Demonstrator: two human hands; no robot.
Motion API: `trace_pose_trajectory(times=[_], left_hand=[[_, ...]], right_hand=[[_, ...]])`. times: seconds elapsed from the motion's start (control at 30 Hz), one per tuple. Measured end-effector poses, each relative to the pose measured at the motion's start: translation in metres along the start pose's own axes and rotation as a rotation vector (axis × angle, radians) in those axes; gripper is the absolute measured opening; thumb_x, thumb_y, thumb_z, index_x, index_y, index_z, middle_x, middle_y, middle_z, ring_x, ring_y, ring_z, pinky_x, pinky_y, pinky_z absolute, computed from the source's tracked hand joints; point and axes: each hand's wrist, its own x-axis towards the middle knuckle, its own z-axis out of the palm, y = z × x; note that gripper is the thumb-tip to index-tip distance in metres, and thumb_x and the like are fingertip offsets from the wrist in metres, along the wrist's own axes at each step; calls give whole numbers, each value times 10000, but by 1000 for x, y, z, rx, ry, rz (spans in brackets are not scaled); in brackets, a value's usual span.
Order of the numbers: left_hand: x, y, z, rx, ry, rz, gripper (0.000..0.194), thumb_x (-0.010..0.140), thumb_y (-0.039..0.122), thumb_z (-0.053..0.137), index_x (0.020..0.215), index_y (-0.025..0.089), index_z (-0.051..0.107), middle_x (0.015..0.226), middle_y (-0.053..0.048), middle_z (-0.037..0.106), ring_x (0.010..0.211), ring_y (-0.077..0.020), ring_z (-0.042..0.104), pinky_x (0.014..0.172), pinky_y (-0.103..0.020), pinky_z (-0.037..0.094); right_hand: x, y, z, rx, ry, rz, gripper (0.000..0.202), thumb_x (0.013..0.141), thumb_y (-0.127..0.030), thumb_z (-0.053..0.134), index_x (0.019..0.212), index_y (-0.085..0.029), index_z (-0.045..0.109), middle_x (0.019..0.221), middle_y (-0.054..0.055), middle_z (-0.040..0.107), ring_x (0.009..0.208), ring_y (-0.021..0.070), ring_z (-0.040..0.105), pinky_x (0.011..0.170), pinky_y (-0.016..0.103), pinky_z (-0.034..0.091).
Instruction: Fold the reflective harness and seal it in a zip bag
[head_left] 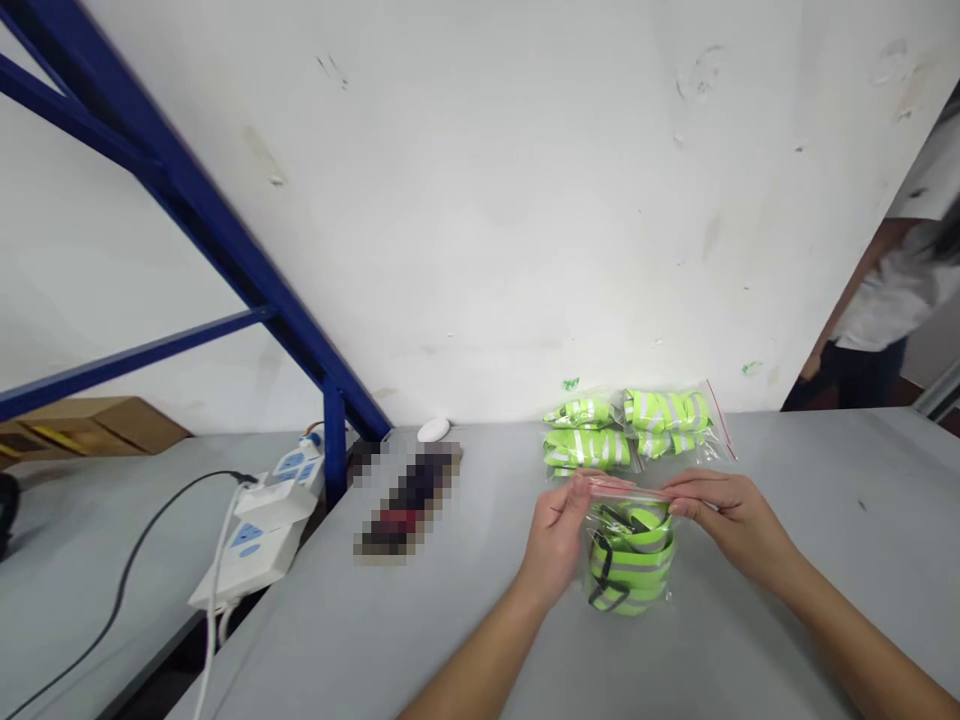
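A clear zip bag holds rolled lime-green straps with grey reflective stripes and a black cord or strap. Its red-edged zip strip is uppermost. My left hand pinches the top left corner of this bag. At the right end of the same strip, my right hand grips the edge between thumb and fingers. Just beyond my hands, against the wall, lie clear bags of similar lime-green rolls, one group on the left and another on the right.
Power strips with cables lie at the left, by a blue metal frame. A white oval object and a pixelated item rest on the grey table. A person stands beyond the wall at the right.
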Motion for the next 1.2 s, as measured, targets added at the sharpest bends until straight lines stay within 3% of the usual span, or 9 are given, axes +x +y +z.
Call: trace_pose_trajectory(times=[0.13,0.3,0.4,0.5,0.67,0.8,1.0,1.07,1.2], left_hand=[[3,-3,-2,-27,62,-92,622,936,619,315,1125,171,703,1198,-132,672,1156,-291,576,1037,-462,390],[0,-5,-6,360,243,130,474,970,498,355,1323,232,526,1338,-119,560,1193,-258,530,1026,-459,393],[-11,0,2,791,43,341,392,911,366,512,1279,238,555,1349,-112,537,1256,-287,453,1061,-488,347],[-25,0,17,1077,-187,363,572,841,427,594,1373,255,472,1419,-106,481,1292,-329,411,1072,-520,332],[-27,-14,21,1421,-113,249,1055,684,420,766,1522,315,134,1569,-157,214,1399,-438,226,1053,-687,232],[-12,-5,-1,1423,-55,82,1012,675,203,739,1513,306,182,1388,-162,467,1259,-363,450,1035,-622,316],[12,36,-60,1445,135,255,876,696,62,575,1463,379,296,1405,-48,459,1254,-311,389,1116,-636,98],[25,34,-87,1476,178,236,874,659,14,529,1442,360,353,1415,-28,458,1246,-314,375,1118,-627,95],[55,-4,-127,1444,43,82,871,632,-66,418,1416,314,421,1467,-6,427,1278,-277,360,1116,-518,225]], right_hand=[[4,9,3,152,-33,229,389,831,-560,601,946,-233,777,856,61,742,832,237,678,776,398,588],[8,31,9,328,105,506,430,694,-586,721,833,-180,742,753,38,695,602,190,669,585,329,590],[6,42,20,454,162,547,388,674,-543,753,784,-174,711,735,11,672,543,149,622,538,285,551],[2,47,33,625,189,556,355,682,-496,774,802,-171,698,689,-13,646,539,121,593,540,244,524],[-2,40,53,757,269,535,341,683,-471,790,864,-198,693,775,-6,668,625,143,638,613,266,560],[-5,26,64,679,212,491,366,686,-530,762,845,-207,692,836,23,689,739,217,688,649,336,589],[-9,30,63,314,-28,397,549,772,-668,581,1083,-224,663,1231,108,657,864,261,715,856,422,549],[-9,39,61,155,-88,325,540,817,-664,517,1125,-239,647,1238,106,654,896,255,703,889,418,526],[-7,52,59,34,-104,268,460,889,-601,442,1082,-235,641,1094,91,704,884,247,696,852,389,521]])
